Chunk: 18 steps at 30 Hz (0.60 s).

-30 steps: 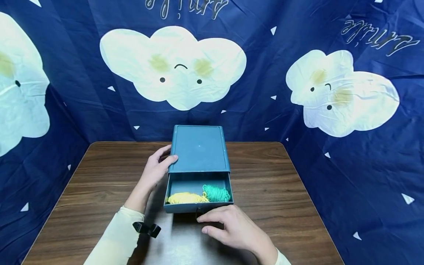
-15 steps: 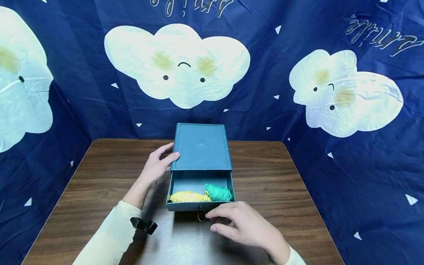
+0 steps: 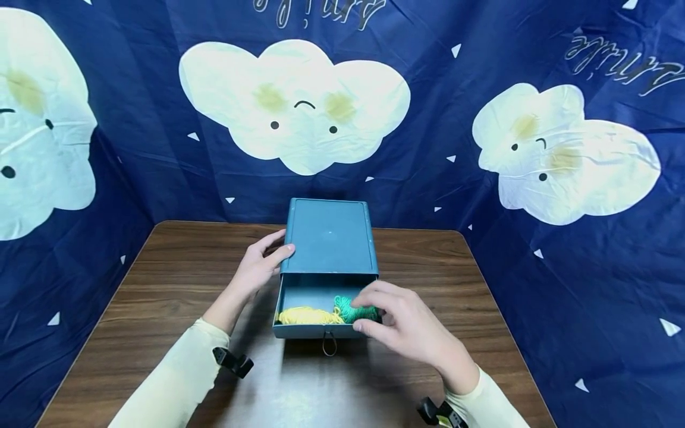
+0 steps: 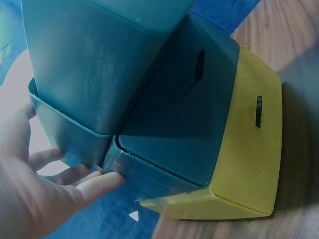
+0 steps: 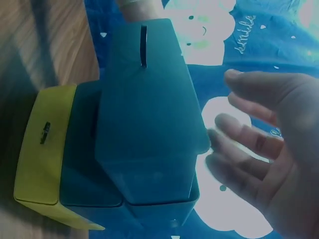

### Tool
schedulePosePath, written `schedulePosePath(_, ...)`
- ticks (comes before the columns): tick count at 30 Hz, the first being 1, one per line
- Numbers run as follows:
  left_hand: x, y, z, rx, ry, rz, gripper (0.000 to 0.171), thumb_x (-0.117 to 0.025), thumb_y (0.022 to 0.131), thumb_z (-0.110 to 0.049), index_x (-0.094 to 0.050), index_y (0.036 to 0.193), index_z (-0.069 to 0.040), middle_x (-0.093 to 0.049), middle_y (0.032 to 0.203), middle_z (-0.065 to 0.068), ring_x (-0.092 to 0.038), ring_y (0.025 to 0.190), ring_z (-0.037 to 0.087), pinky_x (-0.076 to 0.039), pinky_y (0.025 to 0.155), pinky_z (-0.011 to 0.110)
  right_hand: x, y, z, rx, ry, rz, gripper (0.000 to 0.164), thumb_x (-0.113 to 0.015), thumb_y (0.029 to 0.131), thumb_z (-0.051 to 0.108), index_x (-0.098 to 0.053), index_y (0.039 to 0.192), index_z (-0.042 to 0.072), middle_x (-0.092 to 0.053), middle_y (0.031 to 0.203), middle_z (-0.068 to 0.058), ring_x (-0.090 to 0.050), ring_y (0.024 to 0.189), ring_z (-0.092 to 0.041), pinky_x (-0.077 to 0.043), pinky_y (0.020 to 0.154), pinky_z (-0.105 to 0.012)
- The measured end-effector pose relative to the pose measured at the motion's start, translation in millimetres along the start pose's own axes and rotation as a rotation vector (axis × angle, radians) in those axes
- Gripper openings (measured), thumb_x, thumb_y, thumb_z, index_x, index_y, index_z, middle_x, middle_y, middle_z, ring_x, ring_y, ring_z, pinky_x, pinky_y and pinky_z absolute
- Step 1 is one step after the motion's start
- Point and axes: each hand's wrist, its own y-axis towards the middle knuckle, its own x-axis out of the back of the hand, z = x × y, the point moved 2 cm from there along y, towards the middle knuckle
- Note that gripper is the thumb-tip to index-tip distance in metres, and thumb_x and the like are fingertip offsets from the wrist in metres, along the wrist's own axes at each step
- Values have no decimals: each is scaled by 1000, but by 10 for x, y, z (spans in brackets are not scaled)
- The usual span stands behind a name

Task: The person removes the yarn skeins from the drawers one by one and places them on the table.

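A teal drawer unit (image 3: 332, 235) stands on the table with its top drawer (image 3: 302, 331) pulled out. Inside lie a yellow yarn bundle (image 3: 310, 315) and a green yarn bundle (image 3: 345, 308), side by side near the front. My left hand (image 3: 257, 264) rests against the unit's left side, thumb on the top edge; in the left wrist view its fingers (image 4: 102, 188) lie along the casing. Over the drawer's right front corner is my right hand (image 3: 409, 318), fingers spread and partly covering the green yarn; contact with the yarn cannot be made out.
A thin ring pull (image 3: 329, 345) hangs from the drawer front. Below, the wrist views show another teal drawer (image 4: 179, 104) and a yellow one (image 4: 249, 144), both closed. Dark blue cloth (image 3: 417, 125) with clouds surrounds the wooden table (image 3: 198, 279).
My right hand has left the ring pull and moved up and over the green yarn. The drawer stays out, and my left hand keeps its place on the unit. The head view shifts slightly.
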Motion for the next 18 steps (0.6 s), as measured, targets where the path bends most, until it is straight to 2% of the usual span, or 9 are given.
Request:
schedulePosePath(3,0,4,12,-2,0,2,71,-65,100,-46,-39,160,-19,-44,157,16,-52,135,35,-55,99,49,-8,72,-24,-55,-86,8,31,-77,94,30,-72,121,17,-63,123,13,-60,70,-5,-54,67,-21)
schedulePosePath(6,0,5,19,-4,3,-1,70,-66,100,-46,-40,159,-19,-45,156,16,-52,134,34,-56,99,49,-32,141,-54,-85,-141,26,34,-78,93,31,-71,124,18,-64,124,12,-67,92,-9,-57,84,-30)
schedulePosePath(8,2,3,16,-8,3,1,70,-65,100,-46,-40,159,-19,-45,156,16,-52,134,34,-55,99,49,-51,182,-76,-103,-161,38,34,-79,92,30,-71,124,18,-66,124,10,-67,105,-10,-57,91,-33)
schedulePosePath(15,2,-2,11,-12,1,-1,69,-66,100,-45,-41,159,-20,-46,156,16,-54,133,35,-56,98,50,-106,284,-139,-139,-187,100,30,-80,91,29,-74,119,19,-70,117,10,-66,95,-7,-57,82,-29)
schedulePosePath(18,2,-5,15,-9,10,-4,69,-66,99,-46,-41,159,-21,-46,156,15,-53,134,34,-55,100,51,-129,313,-155,-149,-199,134,30,-79,92,31,-74,120,20,-70,116,11,-66,95,-7,-57,83,-30)
